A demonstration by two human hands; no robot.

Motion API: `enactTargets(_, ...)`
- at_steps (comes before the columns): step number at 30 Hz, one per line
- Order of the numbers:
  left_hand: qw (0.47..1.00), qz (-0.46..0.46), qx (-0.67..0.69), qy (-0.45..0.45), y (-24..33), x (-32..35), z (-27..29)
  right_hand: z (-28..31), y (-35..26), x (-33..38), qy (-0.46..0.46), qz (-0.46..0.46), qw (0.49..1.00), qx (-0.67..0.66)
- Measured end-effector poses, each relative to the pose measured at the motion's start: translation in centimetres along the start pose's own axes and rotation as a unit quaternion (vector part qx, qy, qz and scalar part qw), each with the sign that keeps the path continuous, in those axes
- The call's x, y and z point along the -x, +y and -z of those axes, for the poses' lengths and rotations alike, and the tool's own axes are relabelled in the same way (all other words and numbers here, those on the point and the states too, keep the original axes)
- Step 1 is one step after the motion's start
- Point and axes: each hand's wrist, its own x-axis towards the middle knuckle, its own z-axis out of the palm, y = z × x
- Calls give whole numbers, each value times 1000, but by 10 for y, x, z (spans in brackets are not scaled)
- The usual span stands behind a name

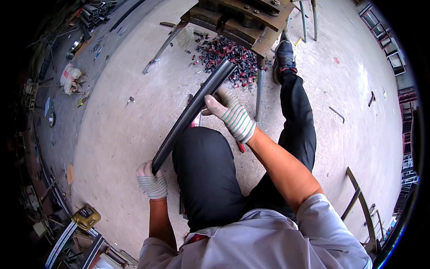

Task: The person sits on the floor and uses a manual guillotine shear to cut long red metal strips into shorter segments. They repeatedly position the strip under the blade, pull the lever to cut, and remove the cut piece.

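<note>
A long black metal profile bar (pixel 191 115) slants across in front of me, its upper end near the machine and its lower end by my left knee. Wrapped round that lower end is my left hand (pixel 152 180), in a striped white work glove. My right hand (pixel 230 113), gloved the same way, grips the bar nearer its far end, thumb on the visible side and some fingers hidden behind it. Under the bar, beside my knee, a red and white object (pixel 196 120) is partly covered.
A heavy brown metal machine on legs (pixel 242 31) stands ahead, with a heap of small black and red pieces (pixel 228 56) beneath it. To the left lie a white sack (pixel 71 80) and a yellow-brown jug (pixel 86 217). A metal frame (pixel 358 193) stands at right.
</note>
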Motion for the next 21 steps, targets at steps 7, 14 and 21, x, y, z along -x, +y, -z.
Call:
enactTargets(7, 1000, -16, -11, 6, -1, -7, 3, 0, -2, -11, 3, 22, 998, -53)
enactTargets(14, 998, 5, 44, -34, -4, -19, 4, 3, -2, -26, -20, 13, 992, -127)
enactTargets(21, 912, 226, 212, -267, -3, -36, 4, -10, -3, -65, 58, -78, 993, -69)
